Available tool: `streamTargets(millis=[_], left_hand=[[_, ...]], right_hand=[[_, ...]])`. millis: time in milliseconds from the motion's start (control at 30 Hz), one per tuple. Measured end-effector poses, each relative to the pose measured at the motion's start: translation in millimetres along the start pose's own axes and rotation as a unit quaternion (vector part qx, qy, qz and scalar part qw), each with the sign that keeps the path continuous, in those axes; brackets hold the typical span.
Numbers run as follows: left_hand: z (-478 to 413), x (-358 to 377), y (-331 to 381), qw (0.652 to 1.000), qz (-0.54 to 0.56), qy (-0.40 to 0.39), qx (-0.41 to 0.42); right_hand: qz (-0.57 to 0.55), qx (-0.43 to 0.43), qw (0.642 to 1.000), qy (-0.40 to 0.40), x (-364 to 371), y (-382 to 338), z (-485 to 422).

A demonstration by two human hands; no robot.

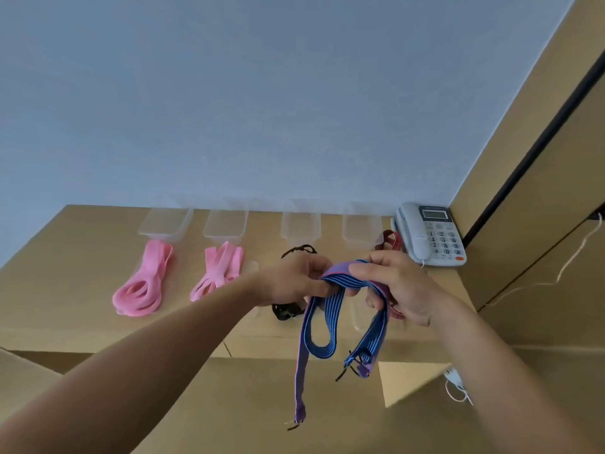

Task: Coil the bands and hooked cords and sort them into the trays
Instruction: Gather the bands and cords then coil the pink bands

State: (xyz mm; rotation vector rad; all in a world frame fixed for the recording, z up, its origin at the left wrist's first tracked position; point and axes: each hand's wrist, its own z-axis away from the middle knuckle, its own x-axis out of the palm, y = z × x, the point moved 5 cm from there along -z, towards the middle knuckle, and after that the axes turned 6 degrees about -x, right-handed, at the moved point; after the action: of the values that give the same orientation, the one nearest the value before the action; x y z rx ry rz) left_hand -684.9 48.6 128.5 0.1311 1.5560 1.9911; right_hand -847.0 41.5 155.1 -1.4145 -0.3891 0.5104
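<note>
Four clear plastic trays point(226, 226) stand in a row at the back of the tan surface point(65, 257), against a pale blue wall point(262, 109). A grey push-button telephone point(432, 234) sits at the right end of the row. In front of the two left trays lie a looped pink band point(144, 283) and a second pink band point(219, 270), both flat and smooth. A black cord point(296, 252) and a red striped cord point(389, 242) lie further right, each partly hidden behind the hands. A white cable point(455, 386) shows low at the right. The blue cord point(322, 326), a flat ribbed elastic with dark hooks at its ends, is held in the air before the surface, loops hanging down. The left hand point(291, 280) has its fingers curled round the folded top; the right hand point(399, 286) pinches that fold between thumb and fingers.
</note>
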Motion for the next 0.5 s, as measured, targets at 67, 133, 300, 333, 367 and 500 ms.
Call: streamTargets(millis=[67, 133, 300, 333, 367, 500], left_hand=[[10.1, -9.1, 5.7, 1.0, 0.006, 0.02, 0.01], [21.0, -14.8, 13.8, 0.999, 0.034, 0.026, 0.018], [49.0, -13.2, 32.4, 0.997, 0.071, -0.018, 0.037], [54.5, -10.3, 35.6, 0.996, 0.075, -0.04, 0.039], [60.4, -7.2, 39.0, 0.994, 0.08, -0.06, 0.042], [81.1, -1.8, 57.2, 0.993, 0.076, -0.066, 0.067]], right_hand=[[-0.003, -0.013, 1.0, 0.018, 4.0, -6.8, 9.7], [-0.012, -0.024, 0.999, 0.041, 8.0, -12.7, 19.0], [-0.049, -0.039, 0.997, 0.051, 26.3, -23.5, 36.4], [-0.07, -0.038, 0.995, 0.054, 29.4, -23.7, 38.4], [-0.09, -0.034, 0.994, 0.06, 32.0, -23.0, 40.2], [-0.077, -0.03, 0.993, 0.079, 40.6, -18.4, 48.1]])
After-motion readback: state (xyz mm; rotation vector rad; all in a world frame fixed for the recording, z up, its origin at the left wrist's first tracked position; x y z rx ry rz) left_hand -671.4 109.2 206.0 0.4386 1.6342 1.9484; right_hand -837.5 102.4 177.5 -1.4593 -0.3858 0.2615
